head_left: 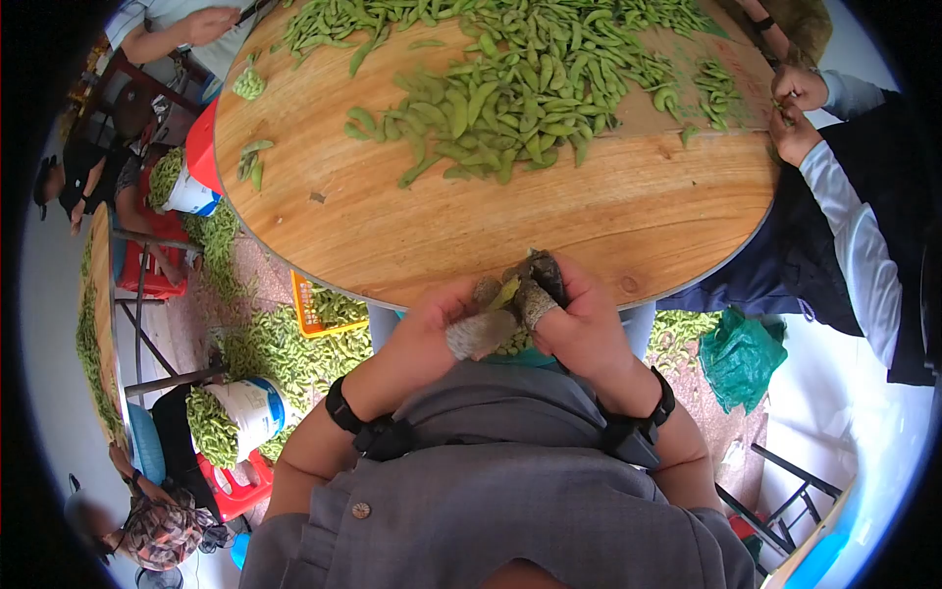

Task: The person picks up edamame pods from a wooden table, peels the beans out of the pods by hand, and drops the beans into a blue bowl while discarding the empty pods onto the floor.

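Note:
Both my hands are together over my lap, at the near edge of a round wooden table [677, 221], with grey and dark covers on several fingers. My left hand [451, 319] is closed, its thumb and fingers around a green soybean pod [505, 293]. My right hand [581, 319] is closed too and meets the pod from the other side. Its fingertips partly hide the pod. Beneath the hands, green beans [516, 342] show in what looks like a green container, mostly covered. A large heap of soybean pods [530, 93] lies on the far half of the table.
At right a person's hands [800, 113] work close to the table edge; another person's hand [211, 25] is at upper left. White buckets of pods [257, 407], a yellow crate [312, 312] and a green plastic bag [738, 361] stand on the pod-strewn floor.

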The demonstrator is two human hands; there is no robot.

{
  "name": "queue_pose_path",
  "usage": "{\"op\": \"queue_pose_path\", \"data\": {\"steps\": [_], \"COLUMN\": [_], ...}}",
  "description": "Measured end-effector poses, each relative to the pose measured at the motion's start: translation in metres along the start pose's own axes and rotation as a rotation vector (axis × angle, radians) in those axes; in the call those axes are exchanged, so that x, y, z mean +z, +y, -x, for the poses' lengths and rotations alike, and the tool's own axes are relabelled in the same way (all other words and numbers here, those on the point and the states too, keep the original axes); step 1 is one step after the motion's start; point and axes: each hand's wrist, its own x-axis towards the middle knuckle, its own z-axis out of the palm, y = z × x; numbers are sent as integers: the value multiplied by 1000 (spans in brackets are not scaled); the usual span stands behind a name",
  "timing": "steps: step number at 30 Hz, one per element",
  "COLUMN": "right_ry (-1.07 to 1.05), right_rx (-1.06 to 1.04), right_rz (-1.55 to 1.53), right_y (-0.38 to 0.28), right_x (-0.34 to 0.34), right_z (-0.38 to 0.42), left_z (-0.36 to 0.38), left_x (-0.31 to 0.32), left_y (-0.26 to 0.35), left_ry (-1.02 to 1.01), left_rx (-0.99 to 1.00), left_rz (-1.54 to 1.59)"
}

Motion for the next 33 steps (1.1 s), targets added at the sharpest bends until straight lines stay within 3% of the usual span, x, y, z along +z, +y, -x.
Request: {"op": "queue_pose_path", "data": {"steps": [2, 4, 6, 7, 9, 10, 11, 12, 13, 15, 17, 18, 20, 22, 24, 26, 28, 30, 33], "right_ry": [89, 89, 92, 93, 96, 186, 275, 275, 240, 213, -17, -11, -158, -165, -181, -119, -129, -142, 184], "right_rx": [-136, -186, -237, -184, -127, -309, -492, -493, -610, -734, -159, -163, 214, 228, 243, -289, -410, -530, -557], "right_rz": [230, 249, 270, 245, 220, 469, 718, 718, 864, 1017, 639, 649, 214, 195, 172, 699, 881, 1061, 1221], "right_y": [3, 6, 7, 8, 8, 9, 9, 9, 7, 0, -10, -11, -12, -13, -8, 2, 2, -5, -22], "right_x": [4, 7, 6, 5, 2, 1, 0, -2, -3, -6, -10, -12, -16, -17, -14, -9, -11, -11, -14], "right_z": [-1, -1, -1, -1, 1, 3, 4, 5, 6, 9, 15, 16, 15, 15, 12, 7, 3, -3, -25], "left_z": [1, 3, 5, 5, 4, 3, 2, 2, 2, 3, 6, 6, 8, 14, 23, 30, 43, 66, 95], "left_x": [-7, -11, -11, -11, -11, -10, -10, -10, -10, -7, -1, 1, -4, -12, -21, -26, -37, -68, -111], "left_y": [-6, -7, -4, -1, 4, 4, 4, 4, 3, 2, 9, 12, 11, 13, 18, 10, 7, 7, -16], "left_ry": [-4, -10, -59, -62, 26, 27, 42, 55, 55, -53, -126, -199, -244, -285, -183, -82, 25, 276, 609], "left_rx": [63, 130, -82, -82, -146, -147, 55, 258, 259, 450, 429, 397, 311, 223, -103, 7, 117, -73, -47], "left_rz": [-31, -62, 562, 561, 301, 302, -113, -529, -529, -961, -824, -690, -530, -372, -296, -301, -301, -327, -567]}}
